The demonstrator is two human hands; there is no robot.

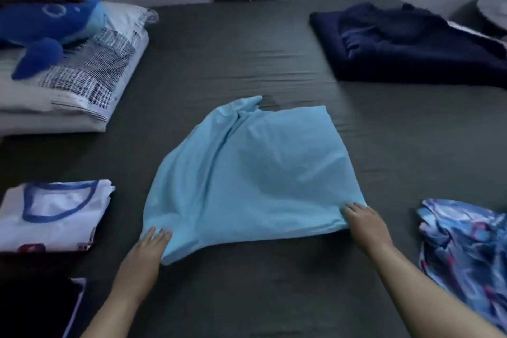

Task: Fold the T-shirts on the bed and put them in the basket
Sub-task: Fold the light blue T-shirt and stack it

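A light blue T-shirt [247, 173] lies partly folded in the middle of the dark grey bed [233, 49], its far left corner bunched up. My left hand [149, 247] rests with straight fingers on the shirt's near left corner. My right hand [362, 221] lies flat on the near right corner, fingertips on the cloth. A folded white T-shirt with a blue collar [52, 214] sits at the left. A crumpled blue patterned T-shirt [466, 250] lies at the right edge. No basket is in view.
A folded dark navy blanket with clothes on it [411, 46] lies at the far right. Pillows with a dark striped print [90, 77] and a blue plush whale [46, 27] are at the far left. A dark object [35, 307] sits at the bottom left corner.
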